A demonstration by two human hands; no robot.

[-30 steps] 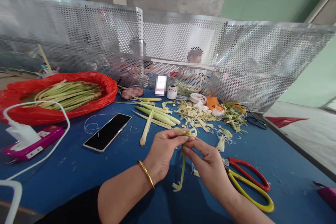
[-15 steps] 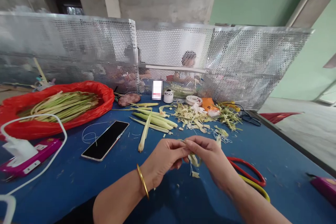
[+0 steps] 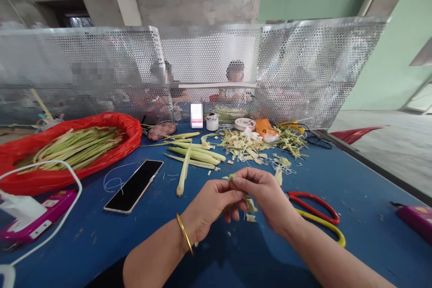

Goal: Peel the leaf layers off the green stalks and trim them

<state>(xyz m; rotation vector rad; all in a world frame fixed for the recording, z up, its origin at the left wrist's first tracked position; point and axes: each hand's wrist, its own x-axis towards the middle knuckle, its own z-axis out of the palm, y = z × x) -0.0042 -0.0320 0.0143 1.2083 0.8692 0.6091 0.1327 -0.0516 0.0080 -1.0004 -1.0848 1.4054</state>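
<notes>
My left hand (image 3: 214,204), with a gold bangle at the wrist, and my right hand (image 3: 265,193) meet above the blue table. Both sets of fingers pinch a small pale green leaf strip (image 3: 232,177), mostly hidden by them. Below the fingertips, pale leaf bits (image 3: 250,207) show; whether they join the strip I cannot tell. Beyond my hands lie several green leaf stalks (image 3: 199,155), with one stalk (image 3: 184,171) lying across them. Scissors with a red and a yellow loop handle (image 3: 329,216) rest beside my right forearm, their blades hidden.
A red plastic bag (image 3: 124,119) of long stalks stands left, near a black phone (image 3: 135,186) and a purple power strip (image 3: 50,216). Leaf scraps (image 3: 241,144), white thread and a tape roll (image 3: 245,123) lie farther back. A perforated metal screen (image 3: 209,54) divides off people behind it.
The view has shifted slightly to the right. My hands remain together, and more of the green leaf strip now shows above my fingertips.
</notes>
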